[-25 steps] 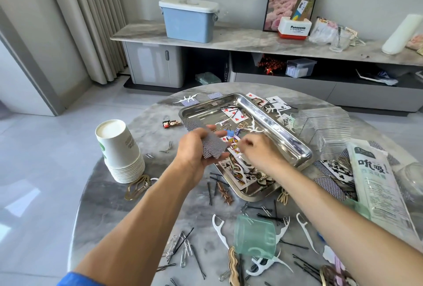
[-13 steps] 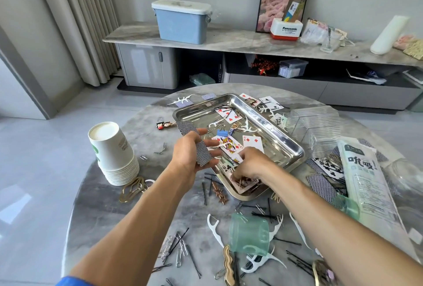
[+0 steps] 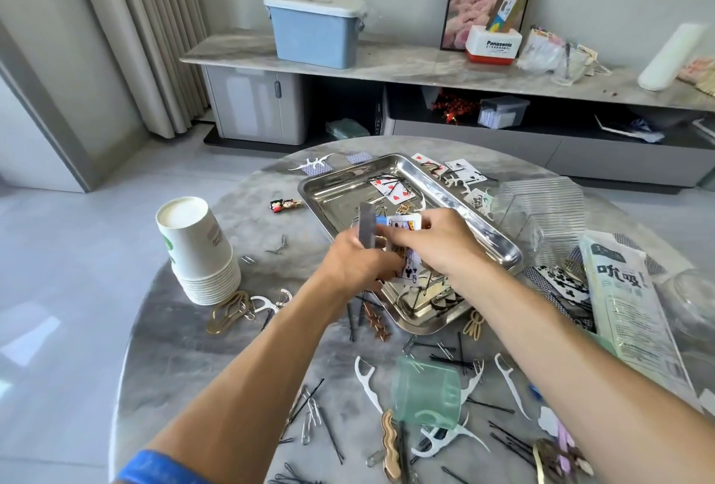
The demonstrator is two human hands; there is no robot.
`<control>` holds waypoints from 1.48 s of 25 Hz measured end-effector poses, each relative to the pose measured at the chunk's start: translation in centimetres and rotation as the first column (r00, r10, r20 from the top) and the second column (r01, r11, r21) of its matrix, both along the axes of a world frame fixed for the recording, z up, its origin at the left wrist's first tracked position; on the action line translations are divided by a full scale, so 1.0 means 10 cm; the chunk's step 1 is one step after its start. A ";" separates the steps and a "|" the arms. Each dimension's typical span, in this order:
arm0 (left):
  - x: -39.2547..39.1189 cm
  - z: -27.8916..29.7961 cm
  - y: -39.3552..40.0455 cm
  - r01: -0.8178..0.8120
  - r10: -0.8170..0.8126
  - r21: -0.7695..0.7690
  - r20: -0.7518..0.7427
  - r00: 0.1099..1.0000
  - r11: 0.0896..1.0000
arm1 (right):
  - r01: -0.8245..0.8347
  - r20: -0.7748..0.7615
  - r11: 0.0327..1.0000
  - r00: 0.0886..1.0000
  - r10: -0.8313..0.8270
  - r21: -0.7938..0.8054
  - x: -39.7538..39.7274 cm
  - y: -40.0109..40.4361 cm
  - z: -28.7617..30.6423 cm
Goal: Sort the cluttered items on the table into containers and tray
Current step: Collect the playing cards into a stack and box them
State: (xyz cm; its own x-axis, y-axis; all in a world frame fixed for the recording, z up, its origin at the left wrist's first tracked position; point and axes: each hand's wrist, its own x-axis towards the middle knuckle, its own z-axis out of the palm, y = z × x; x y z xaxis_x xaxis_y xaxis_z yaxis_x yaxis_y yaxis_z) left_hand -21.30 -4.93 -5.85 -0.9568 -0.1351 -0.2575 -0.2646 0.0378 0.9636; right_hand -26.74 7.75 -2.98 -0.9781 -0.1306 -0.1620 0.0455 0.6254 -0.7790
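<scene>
Left hand (image 3: 354, 265) grips card stack (image 3: 366, 227), right hand (image 3: 437, 241) pinches face-up cards (image 3: 406, 247) over tray (image 3: 499, 247) 6 o'clock end; thin, slippery, bendy, so pinch by edges.

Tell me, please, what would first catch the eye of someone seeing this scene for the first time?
Most striking are the two hands meeting at mid-table over the steel tray: the left hand grips a stack of playing cards, and the right hand holds more cards against it. To the left stands a tall stack of paper cups, and hairpins, floss picks and clips lie scattered round a tipped green cup nearer the camera.
</scene>
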 end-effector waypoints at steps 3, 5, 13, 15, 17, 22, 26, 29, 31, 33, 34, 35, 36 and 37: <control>0.02 0.04 0.01 0.129 -0.129 -0.003 -0.064 0.990 0.992 | -0.018 -0.036 0.998 0.999 0.015 -0.068 0.03 -0.09 0.01; 0.02 0.06 0.02 0.111 -0.109 0.021 -0.069 0.992 0.994 | -0.141 0.045 0.974 0.987 0.151 -0.178 0.03 -0.11 0.03; 0.00 0.05 -0.16 -0.348 0.335 0.201 0.094 0.937 0.916 | -0.030 -0.141 0.874 0.984 0.112 0.485 -0.34 -0.05 -0.60; -0.03 0.03 -0.15 -0.355 0.342 0.232 0.097 0.935 0.906 | -0.038 -0.105 0.838 0.988 0.112 0.544 -0.42 -0.15 -0.69; -0.04 0.01 -0.14 -0.342 0.328 0.238 0.095 0.940 0.909 | -0.012 -0.003 0.872 1.000 0.016 0.489 -0.52 -0.20 -0.66; -0.06 0.00 -0.11 -0.313 0.294 0.240 0.110 0.949 0.919 | 0.010 0.185 0.936 0.980 -0.079 0.352 -0.61 -0.09 -0.55; -0.08 -0.01 -0.06 -0.323 0.288 0.221 0.177 0.941 0.920 | 0.031 0.059 0.963 0.997 -0.048 0.268 -0.38 0.08 -0.26; -0.06 0.04 0.04 -0.198 0.161 0.243 0.167 0.973 0.950 | -0.071 -0.266 0.949 0.951 0.158 0.308 0.02 0.04 -0.10; -0.03 0.11 0.11 -0.100 0.066 0.289 0.124 0.990 0.952 | -0.156 -0.372 0.936 0.887 0.274 0.316 0.25 -0.05 -0.06; -0.02 0.12 0.09 -0.156 0.120 0.304 0.133 0.984 0.940 | -0.328 -0.221 0.924 0.904 0.367 0.196 0.30 -0.06 -0.03; -0.01 0.11 0.04 -0.215 0.181 0.286 0.141 0.973 0.934 | -0.427 -0.082 0.903 0.900 0.429 0.041 0.27 -0.02 0.01; 0.00 0.08 0.00 -0.259 0.229 0.260 0.140 0.963 0.930 | -0.470 0.022 0.878 0.880 0.474 -0.093 0.23 0.04 0.04; 0.01 0.05 -0.04 -0.278 0.250 0.249 0.138 0.958 0.928 | -0.455 0.079 0.874 0.878 0.472 -0.168 0.15 0.09 0.02; 0.02 0.05 -0.07 -0.275 0.245 0.262 0.140 0.959 0.925 | -0.374 0.098 0.916 0.916 0.390 -0.144 0.06 0.14 -0.02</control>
State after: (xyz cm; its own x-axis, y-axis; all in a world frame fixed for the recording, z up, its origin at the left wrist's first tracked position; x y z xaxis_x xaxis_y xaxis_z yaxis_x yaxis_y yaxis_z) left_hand -21.08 -5.63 -5.37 -0.8641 -0.2851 -0.4148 -0.3267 -0.3092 0.8931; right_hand -26.16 9.11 -3.21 -0.8231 -0.5162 -0.2369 -0.0787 0.5167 -0.8526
